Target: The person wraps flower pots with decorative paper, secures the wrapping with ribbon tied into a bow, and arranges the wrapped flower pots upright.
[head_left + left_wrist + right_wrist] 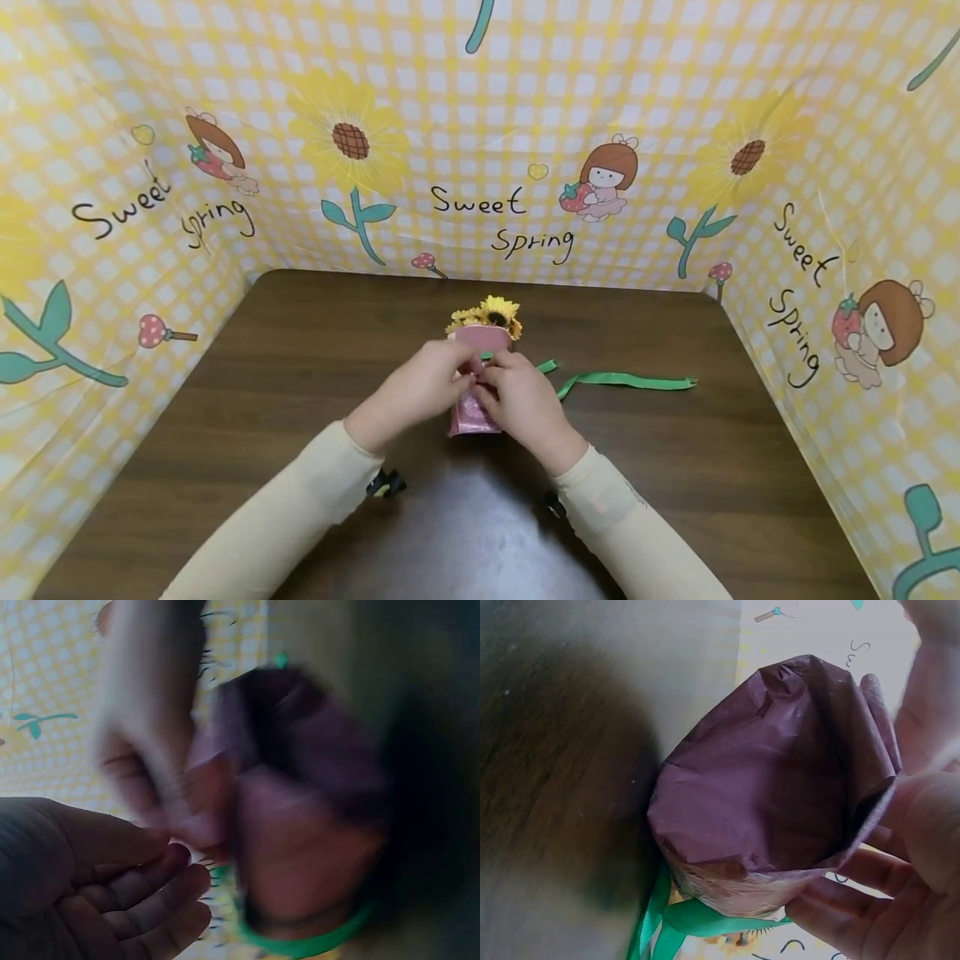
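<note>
A small bouquet point(487, 312) of yellow sunflowers in pink wrapping paper point(476, 415) lies on the table, blossoms away from me. My left hand point(431, 379) and right hand point(521, 400) meet over the front of the wrap, fingertips close together. In the right wrist view the paper's wide end point(757, 780) gapes, and right-hand fingers point(840, 900) curl at its edge. Blurred in the left wrist view, the right fingertips pinch at the paper point(307, 862). The left thumb and forefinger come together beside them; I cannot tell what they hold. Green ribbon point(630, 381) circles the bouquet and trails right.
The dark wooden table point(225, 467) extends around the bouquet. Yellow checked cloth point(480, 108) with printed sunflowers and lettering stands as walls at the back and both sides. Small black wrist cameras point(386, 483) sit under the cream sleeves point(300, 500).
</note>
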`<act>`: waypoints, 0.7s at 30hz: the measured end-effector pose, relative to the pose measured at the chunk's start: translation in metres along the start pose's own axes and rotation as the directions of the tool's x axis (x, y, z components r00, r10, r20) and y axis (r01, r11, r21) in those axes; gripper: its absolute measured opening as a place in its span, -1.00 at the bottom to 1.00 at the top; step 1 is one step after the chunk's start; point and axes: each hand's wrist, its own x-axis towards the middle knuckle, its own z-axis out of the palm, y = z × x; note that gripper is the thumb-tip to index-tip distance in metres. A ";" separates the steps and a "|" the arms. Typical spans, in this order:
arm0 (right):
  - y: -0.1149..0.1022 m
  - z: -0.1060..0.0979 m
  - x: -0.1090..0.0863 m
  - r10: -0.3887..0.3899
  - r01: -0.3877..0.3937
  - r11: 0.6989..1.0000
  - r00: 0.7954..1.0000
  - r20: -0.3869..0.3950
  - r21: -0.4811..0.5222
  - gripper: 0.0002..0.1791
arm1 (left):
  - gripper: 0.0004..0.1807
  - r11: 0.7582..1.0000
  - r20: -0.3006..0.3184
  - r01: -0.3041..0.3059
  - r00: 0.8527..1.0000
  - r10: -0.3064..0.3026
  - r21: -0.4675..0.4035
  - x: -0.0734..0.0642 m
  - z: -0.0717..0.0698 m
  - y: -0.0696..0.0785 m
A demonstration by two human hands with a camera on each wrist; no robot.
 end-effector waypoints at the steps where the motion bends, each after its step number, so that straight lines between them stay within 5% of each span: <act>1: 0.001 -0.002 0.001 0.006 -0.006 1.000 1.000 0.016 0.018 -0.84 | -0.87 1.000 0.005 0.009 1.000 -0.009 -0.021 -0.005 0.006 -0.003; 6: 0.005 -0.011 0.002 0.054 -0.067 0.988 0.994 0.097 0.139 -0.85 | -0.74 1.000 -0.018 0.022 1.000 -0.022 -0.004 -0.015 0.026 -0.010; 12: 0.023 -0.017 0.006 0.123 -0.151 0.945 0.986 0.111 0.290 -0.90 | -0.76 0.992 -0.003 -0.048 0.999 0.049 0.116 -0.020 0.031 -0.010; 17: 0.041 -0.018 0.007 0.306 -0.331 0.891 0.944 0.126 0.312 -0.74 | -0.79 0.978 0.017 -0.085 0.996 0.084 0.189 -0.019 0.030 -0.009; 21: 0.048 -0.009 0.006 0.332 -0.385 0.883 0.917 0.220 0.269 -0.62 | -0.78 0.975 0.019 -0.097 0.995 0.096 0.197 -0.020 0.029 -0.010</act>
